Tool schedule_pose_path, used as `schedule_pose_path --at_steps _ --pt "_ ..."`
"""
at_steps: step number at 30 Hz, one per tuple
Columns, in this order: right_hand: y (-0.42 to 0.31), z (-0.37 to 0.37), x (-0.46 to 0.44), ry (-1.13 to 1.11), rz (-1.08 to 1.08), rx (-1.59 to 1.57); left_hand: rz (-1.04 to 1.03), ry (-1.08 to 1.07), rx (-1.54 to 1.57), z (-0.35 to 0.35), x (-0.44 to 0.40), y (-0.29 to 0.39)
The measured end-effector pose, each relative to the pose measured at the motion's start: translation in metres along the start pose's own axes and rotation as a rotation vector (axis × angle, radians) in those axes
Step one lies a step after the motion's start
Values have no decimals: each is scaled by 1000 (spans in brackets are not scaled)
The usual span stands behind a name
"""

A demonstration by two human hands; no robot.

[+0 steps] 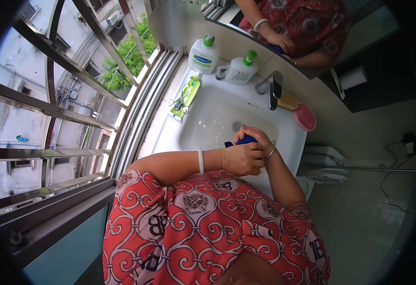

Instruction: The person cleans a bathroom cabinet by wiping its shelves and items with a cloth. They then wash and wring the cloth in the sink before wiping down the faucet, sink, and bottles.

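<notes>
Over the front of the white washbasin (pixel 217 102), my two hands are together around a dark blue, bunched cloth (pixel 247 139). My left hand (pixel 243 159), with a white bangle on its wrist, closes on it from the near side. From the far side my right hand (pixel 258 136), wearing a thin metal bangle, has its fingers wrapped round the same cloth. Most of the cloth is hidden in my grip; a small end sticks out to the left. Past my hands, the drain (pixel 237 126) shows at the bottom of the basin.
Two white pump bottles (pixel 203 56) with green tops stand at the back, near the faucet (pixel 275 90). A green packet (pixel 185 97) with small scissors (pixel 179 103) lies on the left rim. Yellow soap (pixel 288 101) and a pink dish (pixel 305 117) sit right. Barred window (pixel 51 109) left; toilet (pixel 324 164) right.
</notes>
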State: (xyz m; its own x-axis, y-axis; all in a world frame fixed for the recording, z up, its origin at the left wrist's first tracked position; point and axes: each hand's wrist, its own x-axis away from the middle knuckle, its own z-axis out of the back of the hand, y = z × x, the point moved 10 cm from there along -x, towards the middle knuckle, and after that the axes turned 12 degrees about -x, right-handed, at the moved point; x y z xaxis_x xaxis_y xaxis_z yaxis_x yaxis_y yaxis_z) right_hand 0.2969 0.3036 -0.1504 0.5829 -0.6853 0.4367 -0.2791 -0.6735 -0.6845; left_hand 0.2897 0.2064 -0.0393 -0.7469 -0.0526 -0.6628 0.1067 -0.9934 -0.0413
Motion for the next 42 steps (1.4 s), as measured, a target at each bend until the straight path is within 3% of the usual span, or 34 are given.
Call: schedule_pose_path --at_steps 1,4,6,7,8,10,12,14,17,20,23,26,28,31,35,42 --pt "10 3 1 26 -54 -207 138 81 103 5 5 -17" --pt "42 60 -20 150 87 -99 570 201 331 0 34 -67" --pt "48 84 -20 253 174 -72 958 297 660 -3 65 -92" --pt "22 66 -16 147 209 311 1089 306 796 -2 77 -98" --pt "4 88 -8 281 321 414 1169 362 907 4 86 -102" --pt "-28 123 11 523 536 619 1234 436 1044 21 103 -109" --pt "-40 176 32 732 448 309 1288 568 1151 33 123 -114" --pt "-72 193 49 934 545 691 1336 652 1219 41 142 -117" --pt "-77 204 32 814 417 657 1389 720 1182 48 166 -117" --pt "-51 153 -1 498 208 1127 1416 756 1154 57 185 -109" --pt "-43 66 -23 396 485 1742 1446 749 1246 58 203 -97" --pt "-51 -37 -48 181 621 1444 1478 753 1304 60 223 -85" --pt "-35 -63 -82 92 559 1227 1528 791 1314 59 243 -78" --pt "-15 -81 -127 104 380 1154 1608 827 1307 64 272 -73" --pt "-15 -85 -159 293 430 1354 1605 748 1095 84 285 -99" --pt "-3 -56 -166 382 466 1256 1652 617 1145 69 297 -150"
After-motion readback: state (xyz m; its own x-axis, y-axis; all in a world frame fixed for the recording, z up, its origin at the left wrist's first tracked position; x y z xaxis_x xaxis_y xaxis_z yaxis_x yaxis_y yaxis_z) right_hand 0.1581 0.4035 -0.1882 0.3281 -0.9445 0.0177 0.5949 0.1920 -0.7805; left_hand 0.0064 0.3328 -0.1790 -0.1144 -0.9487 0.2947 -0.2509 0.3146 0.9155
